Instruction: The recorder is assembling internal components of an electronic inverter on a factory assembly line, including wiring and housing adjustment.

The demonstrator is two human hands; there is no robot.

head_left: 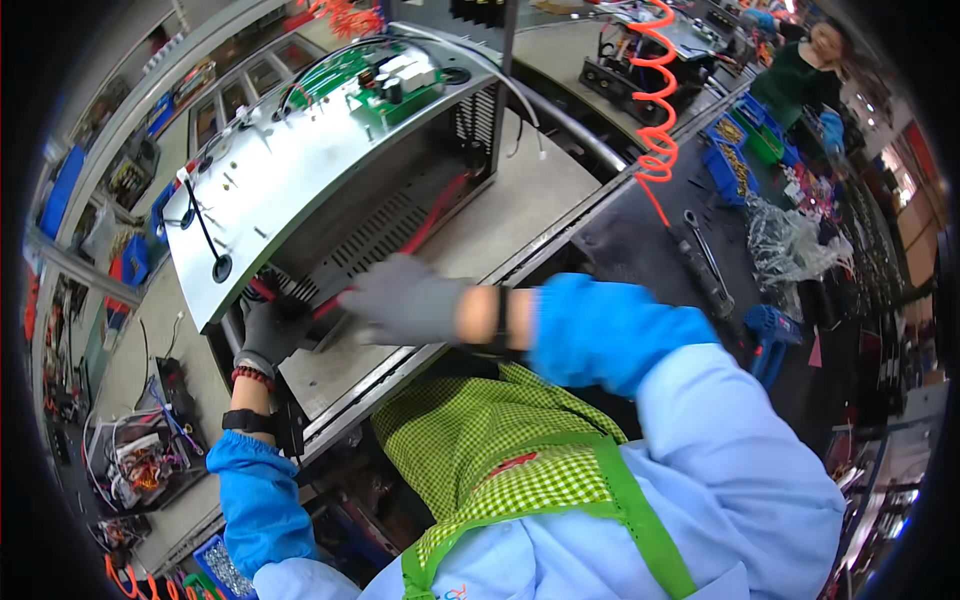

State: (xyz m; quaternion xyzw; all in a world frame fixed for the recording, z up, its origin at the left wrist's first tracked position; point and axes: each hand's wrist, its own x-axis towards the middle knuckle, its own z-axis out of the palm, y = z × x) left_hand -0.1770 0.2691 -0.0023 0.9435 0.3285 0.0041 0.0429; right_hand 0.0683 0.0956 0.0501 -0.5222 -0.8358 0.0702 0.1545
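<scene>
A metal casing [372,226] with slotted vents stands on the bench ahead of me, its near side uncovered. Its pale lid [262,178] carries a green circuit board [375,85]. A red cable [437,215] runs through the casing down toward my hands. My left hand [272,330], in a dark grey glove, is closed around the cable at the casing's near left corner; some of its fingers are hidden. My right hand [405,300], gloved in grey too, is blurred by motion at the casing's front, its fingertips beside the cable.
A coiled orange air hose [655,120] hangs at the right. On the dark bench lie a wrench [708,250], a blue power tool [770,340], clear plastic wrap [790,240] and blue parts bins [728,165]. A coil with wires [140,465] is at lower left. Another person [800,85] works far right.
</scene>
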